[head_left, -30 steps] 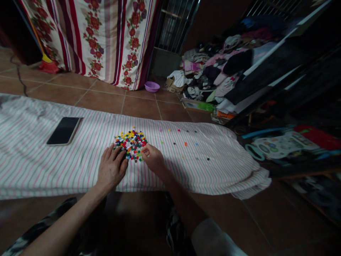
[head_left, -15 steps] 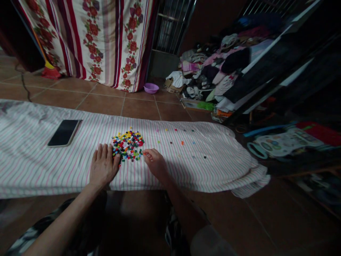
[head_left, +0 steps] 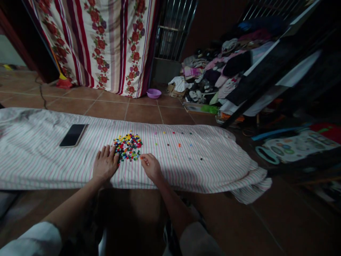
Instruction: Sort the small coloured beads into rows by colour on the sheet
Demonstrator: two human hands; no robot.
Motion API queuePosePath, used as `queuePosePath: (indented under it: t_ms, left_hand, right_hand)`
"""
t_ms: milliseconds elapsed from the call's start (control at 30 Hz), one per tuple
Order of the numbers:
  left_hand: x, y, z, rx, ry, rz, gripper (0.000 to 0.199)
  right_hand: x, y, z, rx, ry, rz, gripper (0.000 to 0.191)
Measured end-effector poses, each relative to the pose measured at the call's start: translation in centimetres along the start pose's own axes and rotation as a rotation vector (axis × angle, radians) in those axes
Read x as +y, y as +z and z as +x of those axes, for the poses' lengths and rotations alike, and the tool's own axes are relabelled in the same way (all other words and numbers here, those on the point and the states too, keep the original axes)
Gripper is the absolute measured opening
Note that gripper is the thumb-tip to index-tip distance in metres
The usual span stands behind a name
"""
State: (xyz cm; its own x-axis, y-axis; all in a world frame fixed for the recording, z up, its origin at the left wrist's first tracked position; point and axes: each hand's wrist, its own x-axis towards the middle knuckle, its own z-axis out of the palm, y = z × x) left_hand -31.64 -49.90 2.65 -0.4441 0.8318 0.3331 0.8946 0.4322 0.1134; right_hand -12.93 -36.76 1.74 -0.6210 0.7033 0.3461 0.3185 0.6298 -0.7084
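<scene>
A pile of small multicoloured pieces [head_left: 129, 145] lies on the striped cloth [head_left: 66, 167]. My left hand [head_left: 106, 163] rests flat at the pile's left edge, fingers spread and pointing away from me. At the lower right edge of the pile is my right hand [head_left: 151, 165], its thumb and fingertips pinched together on a small orange piece [head_left: 142, 158]. To the right, single pieces are spaced out in rows, among them a red one [head_left: 174, 133], an orange one [head_left: 179, 145] and a black one [head_left: 201, 159].
A phone [head_left: 74, 135] lies on the cloth at the left. Beyond the cloth, a purple basin [head_left: 153, 93] stands on the tiled floor near a floral curtain [head_left: 114, 46]. Clothes [head_left: 213, 71] are heaped at the back right.
The camera view has shifted slightly. My right hand is still pinched beside the pile, a little nearer its lower edge. My left hand stays flat at the left edge.
</scene>
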Motion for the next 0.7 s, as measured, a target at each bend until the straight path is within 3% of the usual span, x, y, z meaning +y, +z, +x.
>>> queuePosePath:
  t_ms: [233, 700]
  left_hand:
    - [0.1, -0.2, 0.2, 0.023, -0.056, -0.052, 0.055]
    - [-0.3, -0.1, 0.0, -0.008, -0.026, -0.075, 0.048]
  right_hand:
    - [-0.8, -0.4, -0.1, -0.063, -0.021, -0.069, 0.019]
    - [-1.5, -0.8, -0.4, -0.108, -0.034, -0.136, 0.016]
